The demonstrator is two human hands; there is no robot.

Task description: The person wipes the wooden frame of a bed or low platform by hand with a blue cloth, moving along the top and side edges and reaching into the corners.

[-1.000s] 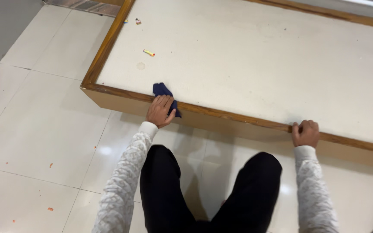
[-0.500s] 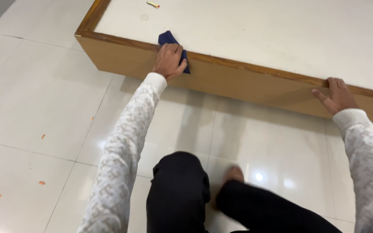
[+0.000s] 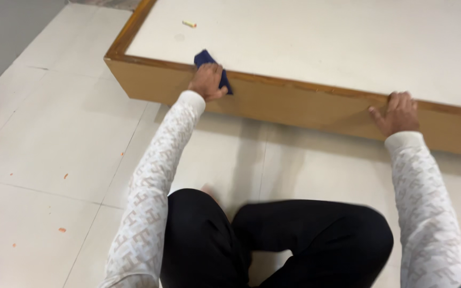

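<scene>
A low wooden platform (image 3: 300, 109) with a brown rim and a white top lies in front of me. My left hand (image 3: 206, 81) presses a dark blue cloth (image 3: 207, 57) onto the near rim, fingers closed over it. My right hand (image 3: 398, 113) grips the same rim further right, fingers curled over the top edge and thumb against the side face. My legs in black trousers (image 3: 273, 242) are folded on the floor below.
A small yellow piece of litter (image 3: 189, 24) lies on the white top near the platform's left corner. Small orange crumbs (image 3: 62, 230) dot the white floor tiles at left. A grey wall (image 3: 1, 37) stands at far left.
The view dropped from standing height to near the floor and my legs folded into a sit. Both hands stayed on the rim, the left still on the cloth.
</scene>
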